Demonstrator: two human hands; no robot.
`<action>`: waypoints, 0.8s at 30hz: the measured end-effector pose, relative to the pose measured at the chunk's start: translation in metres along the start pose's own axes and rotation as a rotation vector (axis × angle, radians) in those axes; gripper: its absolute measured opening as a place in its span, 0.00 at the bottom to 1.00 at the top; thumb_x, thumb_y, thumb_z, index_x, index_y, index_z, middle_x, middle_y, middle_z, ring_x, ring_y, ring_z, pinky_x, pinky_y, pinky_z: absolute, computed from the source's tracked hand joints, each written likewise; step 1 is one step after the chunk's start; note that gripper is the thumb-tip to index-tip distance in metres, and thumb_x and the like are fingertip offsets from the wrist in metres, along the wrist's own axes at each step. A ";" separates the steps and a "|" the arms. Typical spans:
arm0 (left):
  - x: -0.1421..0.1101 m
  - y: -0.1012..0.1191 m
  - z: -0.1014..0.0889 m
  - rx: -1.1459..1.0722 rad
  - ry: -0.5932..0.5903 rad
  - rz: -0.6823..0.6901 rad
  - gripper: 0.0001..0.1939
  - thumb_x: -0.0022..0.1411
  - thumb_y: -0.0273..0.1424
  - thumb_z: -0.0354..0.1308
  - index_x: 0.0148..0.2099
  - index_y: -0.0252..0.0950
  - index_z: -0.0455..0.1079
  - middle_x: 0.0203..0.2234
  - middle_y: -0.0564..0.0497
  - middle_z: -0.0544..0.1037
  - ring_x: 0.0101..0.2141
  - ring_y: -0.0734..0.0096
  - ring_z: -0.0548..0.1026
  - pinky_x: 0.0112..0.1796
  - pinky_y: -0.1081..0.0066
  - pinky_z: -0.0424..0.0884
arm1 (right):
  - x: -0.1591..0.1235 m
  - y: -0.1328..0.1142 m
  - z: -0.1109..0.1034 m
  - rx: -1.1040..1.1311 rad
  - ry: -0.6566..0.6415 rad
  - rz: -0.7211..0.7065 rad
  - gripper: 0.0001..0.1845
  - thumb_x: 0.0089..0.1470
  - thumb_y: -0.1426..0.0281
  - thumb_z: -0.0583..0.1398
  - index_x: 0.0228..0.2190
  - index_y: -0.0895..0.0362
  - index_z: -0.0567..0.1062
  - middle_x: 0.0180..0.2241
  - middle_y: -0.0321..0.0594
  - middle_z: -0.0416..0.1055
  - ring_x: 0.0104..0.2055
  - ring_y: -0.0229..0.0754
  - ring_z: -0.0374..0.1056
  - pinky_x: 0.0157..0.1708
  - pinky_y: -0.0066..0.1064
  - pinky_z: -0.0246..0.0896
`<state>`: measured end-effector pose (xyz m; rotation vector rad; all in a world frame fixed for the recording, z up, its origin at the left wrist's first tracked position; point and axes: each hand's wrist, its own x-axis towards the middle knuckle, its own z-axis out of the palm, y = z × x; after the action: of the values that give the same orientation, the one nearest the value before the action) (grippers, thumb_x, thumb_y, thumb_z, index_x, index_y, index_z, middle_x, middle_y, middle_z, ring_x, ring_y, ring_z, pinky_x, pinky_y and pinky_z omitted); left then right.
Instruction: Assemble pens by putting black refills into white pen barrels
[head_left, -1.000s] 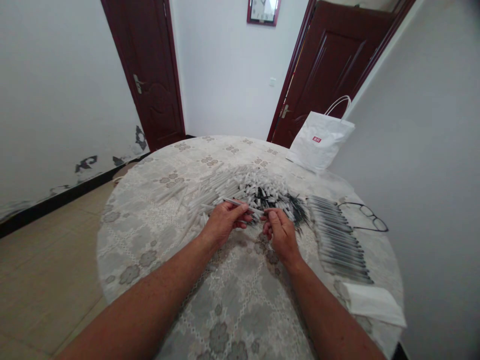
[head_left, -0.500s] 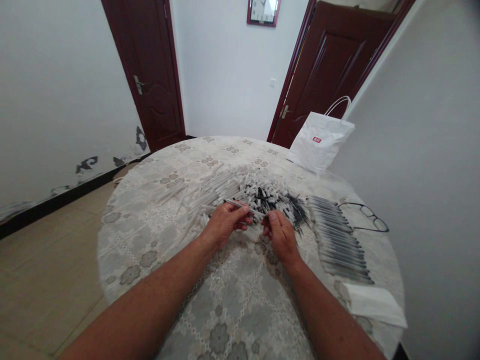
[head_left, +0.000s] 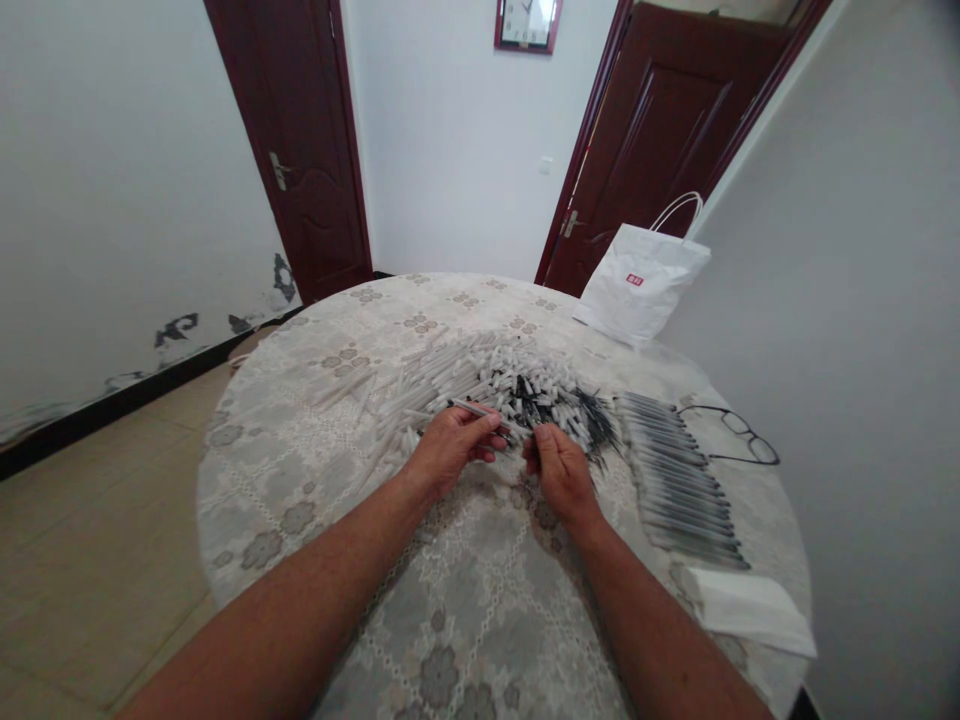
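My left hand (head_left: 459, 440) is closed around a slim pen (head_left: 472, 407), whose dark end sticks out past the thumb to the left. Just to the right, my right hand (head_left: 561, 467) pinches with thumb and fingertips together, close to the pen's other end; what lies between those fingers is too small to make out. Behind both hands spreads a heap of loose pen parts: pale barrels (head_left: 439, 378) on the left, short white pieces (head_left: 536, 362) at the back, and thin black pieces (head_left: 598, 420) on the right.
Many pens (head_left: 679, 480) lie side by side in a row on the right. Beyond them are eyeglasses (head_left: 739, 432), with a folded white cloth or tissue (head_left: 754, 610) nearer me. A white paper bag (head_left: 645, 280) stands at the back right of the round, cloth-covered table (head_left: 262, 450).
My right hand has shifted very slightly, its fingers a little farther from the left hand. The left hand keeps its hold on the pen, and the heap looks the same.
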<state>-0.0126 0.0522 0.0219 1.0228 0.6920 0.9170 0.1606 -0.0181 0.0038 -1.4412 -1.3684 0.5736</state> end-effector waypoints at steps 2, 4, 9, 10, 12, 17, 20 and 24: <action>0.001 0.000 0.000 -0.006 0.010 0.004 0.17 0.55 0.39 0.69 0.41 0.32 0.74 0.34 0.44 0.81 0.28 0.71 0.78 0.25 0.74 0.73 | 0.000 0.000 0.000 0.033 0.023 -0.018 0.18 0.67 0.56 0.50 0.34 0.54 0.71 0.25 0.34 0.70 0.25 0.39 0.65 0.27 0.30 0.57; 0.001 0.000 0.000 -0.012 0.022 0.010 0.18 0.55 0.39 0.69 0.41 0.32 0.74 0.35 0.44 0.81 0.28 0.71 0.78 0.25 0.74 0.72 | -0.001 -0.002 -0.001 0.033 0.037 -0.052 0.13 0.64 0.57 0.54 0.39 0.54 0.70 0.26 0.33 0.70 0.26 0.39 0.65 0.28 0.30 0.58; 0.000 0.001 0.000 -0.011 0.008 0.004 0.17 0.54 0.39 0.70 0.40 0.33 0.73 0.35 0.44 0.82 0.29 0.70 0.79 0.25 0.74 0.73 | -0.002 -0.007 -0.003 -0.044 0.010 -0.065 0.12 0.65 0.60 0.53 0.36 0.53 0.70 0.24 0.32 0.69 0.26 0.39 0.65 0.29 0.30 0.57; -0.001 0.001 0.001 -0.007 0.000 0.000 0.17 0.54 0.40 0.69 0.39 0.33 0.73 0.35 0.44 0.82 0.28 0.70 0.78 0.25 0.74 0.73 | -0.002 -0.007 -0.003 -0.055 -0.001 -0.065 0.13 0.66 0.59 0.52 0.34 0.53 0.70 0.23 0.32 0.69 0.25 0.39 0.65 0.29 0.30 0.57; -0.001 0.000 0.001 -0.005 -0.008 -0.007 0.16 0.54 0.39 0.69 0.39 0.33 0.73 0.34 0.45 0.82 0.28 0.70 0.78 0.25 0.74 0.73 | -0.002 -0.006 -0.002 -0.065 -0.021 -0.065 0.18 0.67 0.58 0.49 0.29 0.53 0.69 0.22 0.33 0.68 0.25 0.39 0.64 0.29 0.31 0.56; -0.001 -0.001 0.001 -0.015 -0.009 -0.001 0.17 0.54 0.40 0.69 0.39 0.33 0.74 0.35 0.44 0.82 0.28 0.71 0.78 0.25 0.75 0.72 | -0.001 -0.002 0.000 -0.009 -0.030 -0.036 0.22 0.68 0.56 0.48 0.28 0.53 0.70 0.22 0.34 0.68 0.24 0.40 0.64 0.27 0.31 0.56; -0.001 -0.001 0.001 -0.019 -0.006 0.002 0.17 0.54 0.40 0.69 0.39 0.33 0.73 0.35 0.44 0.82 0.28 0.71 0.78 0.25 0.74 0.72 | -0.003 -0.003 -0.001 -0.002 -0.007 -0.066 0.16 0.66 0.56 0.52 0.35 0.53 0.71 0.24 0.34 0.69 0.26 0.41 0.65 0.28 0.31 0.57; 0.000 -0.001 0.000 -0.019 -0.005 0.003 0.17 0.54 0.40 0.70 0.39 0.33 0.74 0.34 0.44 0.81 0.28 0.71 0.78 0.25 0.74 0.72 | -0.004 -0.009 -0.003 -0.099 -0.003 -0.090 0.14 0.66 0.58 0.53 0.33 0.53 0.70 0.24 0.33 0.69 0.27 0.40 0.65 0.30 0.31 0.56</action>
<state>-0.0123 0.0514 0.0208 1.0097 0.6766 0.9218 0.1578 -0.0247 0.0114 -1.4492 -1.4734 0.4556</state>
